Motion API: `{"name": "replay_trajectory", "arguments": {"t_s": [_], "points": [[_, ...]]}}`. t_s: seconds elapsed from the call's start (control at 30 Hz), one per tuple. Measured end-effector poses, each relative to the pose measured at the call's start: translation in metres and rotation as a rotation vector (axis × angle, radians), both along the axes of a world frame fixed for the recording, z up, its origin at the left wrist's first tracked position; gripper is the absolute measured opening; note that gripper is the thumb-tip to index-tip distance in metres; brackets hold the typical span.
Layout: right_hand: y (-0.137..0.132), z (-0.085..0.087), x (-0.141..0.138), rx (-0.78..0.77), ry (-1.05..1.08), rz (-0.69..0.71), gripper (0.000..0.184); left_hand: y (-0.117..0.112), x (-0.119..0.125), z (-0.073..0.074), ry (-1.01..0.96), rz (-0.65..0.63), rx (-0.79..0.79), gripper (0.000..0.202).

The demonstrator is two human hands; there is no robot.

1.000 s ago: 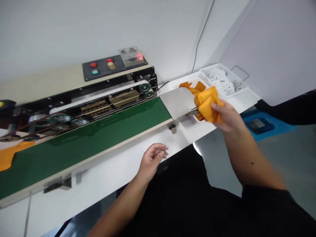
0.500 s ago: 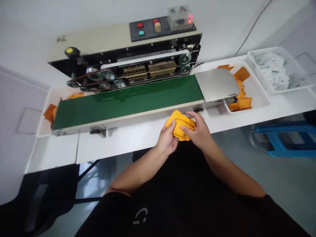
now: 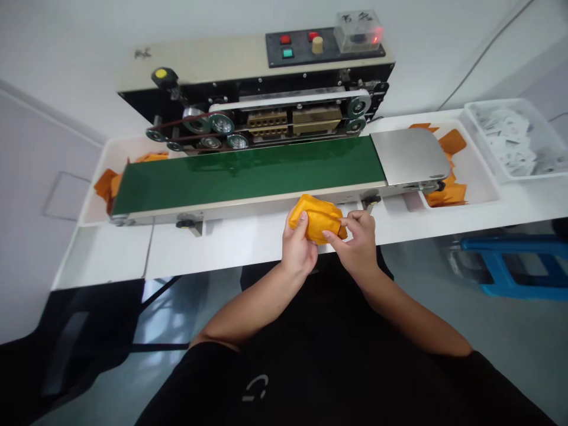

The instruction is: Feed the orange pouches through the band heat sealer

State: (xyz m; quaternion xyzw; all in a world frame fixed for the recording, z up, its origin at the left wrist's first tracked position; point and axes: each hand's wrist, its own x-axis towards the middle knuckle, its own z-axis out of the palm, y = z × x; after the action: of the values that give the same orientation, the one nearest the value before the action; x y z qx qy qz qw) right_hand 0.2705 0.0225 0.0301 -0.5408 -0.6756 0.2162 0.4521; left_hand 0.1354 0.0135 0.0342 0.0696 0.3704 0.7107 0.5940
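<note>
A stack of orange pouches (image 3: 316, 216) is held over the white table's front edge, just in front of the sealing machine's green belt (image 3: 248, 173). My left hand (image 3: 297, 248) is closed around the stack's left side, thumb on top. My right hand (image 3: 357, 245) pinches the stack's right end with thumb and forefinger. Both hands sit close together, below the steel plate (image 3: 410, 155) at the belt's right end.
The band sealer (image 3: 266, 77) with its control panel stands behind the belt. A white tray (image 3: 481, 177) of orange pouches lies to the right, a tray (image 3: 515, 139) of small white packets beyond it. Another tray (image 3: 104, 171) with orange pouches sits at the left end. A blue stool (image 3: 515, 263) stands lower right.
My right hand carried the orange stack from the right tray to the table's front, my left hand joined it, and both now grip it; the view swung left.
</note>
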Motion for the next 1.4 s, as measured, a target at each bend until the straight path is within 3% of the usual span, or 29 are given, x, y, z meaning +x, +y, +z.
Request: {"name": "replay_trajectory", "arguments": {"t_s": [0.27,0.37,0.43,0.5,0.57,0.67,0.77,0.8,0.9,0.93,1.07,1.2,1.27,1.33,1.4], "points": [[0.005,0.004,-0.003,-0.264,0.637,-0.017,0.018,-0.005,-0.006,-0.014,-0.147,-0.166,-0.058,0.038],[0.002,0.007,0.004,-0.207,0.756,-0.085,0.019,-0.008,-0.009,-0.02,-0.152,-0.165,-0.084,0.037],[-0.003,0.014,0.019,-0.105,0.722,-0.066,0.014,-0.01,-0.013,-0.024,-0.147,-0.154,-0.112,0.035],[-0.011,0.024,0.041,-0.008,0.566,0.135,0.011,-0.014,-0.019,-0.028,-0.135,-0.14,-0.131,0.034],[-0.021,0.034,0.063,0.061,0.311,0.49,0.027,-0.017,-0.025,-0.032,-0.116,-0.127,-0.134,0.035],[-0.039,0.041,0.08,-0.046,-0.003,0.947,0.035,-0.023,-0.034,-0.038,-0.074,-0.125,-0.13,0.036],[-0.059,0.027,0.08,-0.403,0.095,1.217,0.013,-0.027,-0.039,-0.044,-0.038,-0.132,-0.141,0.038],[-0.065,0.019,0.079,-0.519,0.195,1.299,0.017,-0.028,-0.039,-0.045,-0.03,-0.134,-0.147,0.04],[-0.075,-0.004,0.081,-0.79,0.459,1.471,0.067,-0.03,-0.04,-0.048,-0.018,-0.142,-0.157,0.042],[-0.076,-0.009,0.084,-0.854,0.505,1.494,0.076,-0.03,-0.041,-0.048,-0.015,-0.144,-0.157,0.042],[-0.071,-0.018,0.1,-0.917,0.441,1.531,0.065,-0.03,-0.04,-0.046,-0.01,-0.15,-0.153,0.043],[-0.062,-0.021,0.112,-0.975,0.313,1.478,0.076,-0.03,-0.038,-0.045,-0.014,-0.179,-0.143,0.041],[-0.063,-0.022,0.116,-1.107,0.439,1.312,0.066,-0.029,-0.037,-0.044,-0.015,-0.185,-0.147,0.04],[-0.065,-0.018,0.118,-1.223,0.643,1.048,0.056,-0.029,-0.037,-0.043,-0.013,-0.184,-0.154,0.039],[-0.065,-0.009,0.117,-1.24,0.795,0.758,0.048,-0.028,-0.037,-0.043,-0.008,-0.183,-0.163,0.038]]}}
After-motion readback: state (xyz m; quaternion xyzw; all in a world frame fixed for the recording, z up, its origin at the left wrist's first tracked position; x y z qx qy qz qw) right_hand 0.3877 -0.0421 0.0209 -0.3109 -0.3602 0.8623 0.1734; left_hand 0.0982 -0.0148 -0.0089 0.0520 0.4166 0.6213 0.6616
